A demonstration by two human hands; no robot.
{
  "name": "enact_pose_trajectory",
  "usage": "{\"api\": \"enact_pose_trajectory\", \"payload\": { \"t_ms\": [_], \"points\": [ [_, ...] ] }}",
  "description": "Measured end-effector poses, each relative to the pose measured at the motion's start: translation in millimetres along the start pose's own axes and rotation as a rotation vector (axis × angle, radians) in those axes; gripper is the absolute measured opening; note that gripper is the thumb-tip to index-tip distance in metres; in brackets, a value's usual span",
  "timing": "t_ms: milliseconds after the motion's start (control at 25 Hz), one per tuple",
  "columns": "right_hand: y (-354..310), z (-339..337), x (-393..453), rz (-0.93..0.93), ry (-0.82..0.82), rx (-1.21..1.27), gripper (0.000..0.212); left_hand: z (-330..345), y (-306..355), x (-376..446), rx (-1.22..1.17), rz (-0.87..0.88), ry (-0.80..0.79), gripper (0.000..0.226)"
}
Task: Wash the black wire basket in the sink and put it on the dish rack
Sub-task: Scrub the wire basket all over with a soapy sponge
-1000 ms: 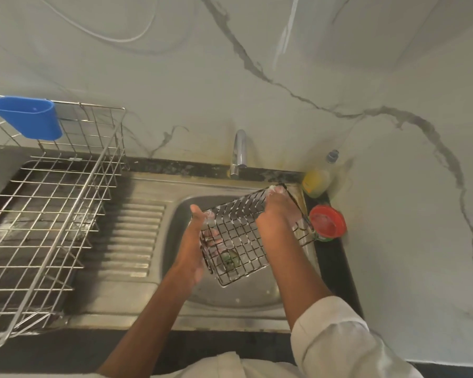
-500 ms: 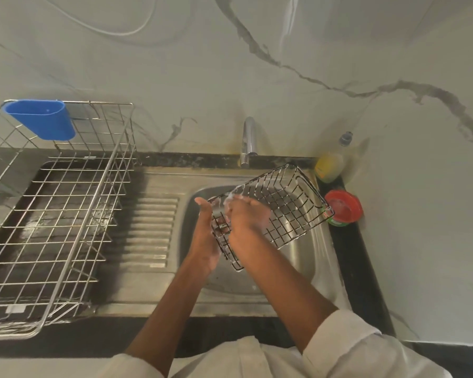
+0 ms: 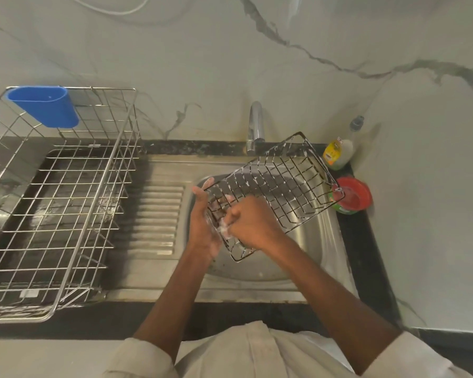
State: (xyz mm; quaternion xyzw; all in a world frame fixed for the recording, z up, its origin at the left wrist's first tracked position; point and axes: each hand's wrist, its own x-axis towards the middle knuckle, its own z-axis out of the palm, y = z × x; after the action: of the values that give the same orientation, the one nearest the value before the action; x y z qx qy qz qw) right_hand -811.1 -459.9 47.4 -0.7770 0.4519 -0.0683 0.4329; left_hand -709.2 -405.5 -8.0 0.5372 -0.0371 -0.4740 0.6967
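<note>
the black wire basket (image 3: 281, 186) is being held tilted over the sink (image 3: 322, 241) in the middle of the frame, its far corner reaching up toward the tap (image 3: 256, 126) and its right corner hanging over the red bowl (image 3: 357, 195). white suds are clinging to many of its wires. the left hand (image 3: 202, 222) is gripping the basket's lower left edge, fingers (image 3: 206, 184) wrapping around the rim. the right hand (image 3: 253, 222) is pressing on the same corner with fingers clenched, foam showing at the knuckles; it may be holding a scrubber, but that is too hidden to tell. the dish rack (image 3: 52, 203) is sitting at the left of the frame on the bench (image 3: 107, 320), a blue cup (image 3: 45, 106) hanging on its upper left rim. a soap bottle (image 3: 339, 151) is standing in the corner right of the tap.
</note>
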Motion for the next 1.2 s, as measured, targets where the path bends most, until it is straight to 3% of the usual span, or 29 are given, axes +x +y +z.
{"api": "enact_pose_trajectory", "payload": {
  "t_ms": [120, 200, 400, 560, 680, 760, 880, 1040, 1080, 1200],
  "points": [
    [-2, 5, 7, 0.036, 0.231, 0.157, 0.007, 3, 0, -2, -0.015, 0.021, -0.057, 0.081],
    [-13, 13, 12, 0.079, 0.313, 0.329, 0.009, 6, -5, -2, -0.055, -0.009, -0.081, 0.086],
    [1, -2, 11, -0.016, 0.056, 0.103, 0.010, 14, 1, -5, 0.008, 0.041, -0.090, 0.078],
    [8, -4, 18, -0.045, 0.191, -0.167, 0.016, 20, -2, -5, 0.086, 0.055, -0.103, 0.072],
    [24, -1, 14, -0.043, 0.033, -0.287, 0.002, 19, -2, -2, 0.092, 0.109, -0.134, 0.082],
    [34, 1, 10, 0.031, -0.033, -0.301, 0.007, 18, -1, 0, 0.054, 0.140, -0.158, 0.081],
    [29, 1, 5, 0.076, 0.003, -0.285, 0.011, 19, -2, 0, 0.029, 0.168, -0.176, 0.082],
    [26, -20, 1, 0.096, -0.261, 0.003, 0.017, 16, 1, 8, 0.084, 0.197, -0.148, 0.093],
    [27, -23, 4, 0.104, -0.213, 0.005, 0.015, 18, 2, 8, 0.091, 0.195, -0.130, 0.097],
    [18, -14, 26, 0.022, 0.199, 0.005, 0.009, 23, 1, 10, 0.106, 0.152, -0.118, 0.098]
  ]
}}
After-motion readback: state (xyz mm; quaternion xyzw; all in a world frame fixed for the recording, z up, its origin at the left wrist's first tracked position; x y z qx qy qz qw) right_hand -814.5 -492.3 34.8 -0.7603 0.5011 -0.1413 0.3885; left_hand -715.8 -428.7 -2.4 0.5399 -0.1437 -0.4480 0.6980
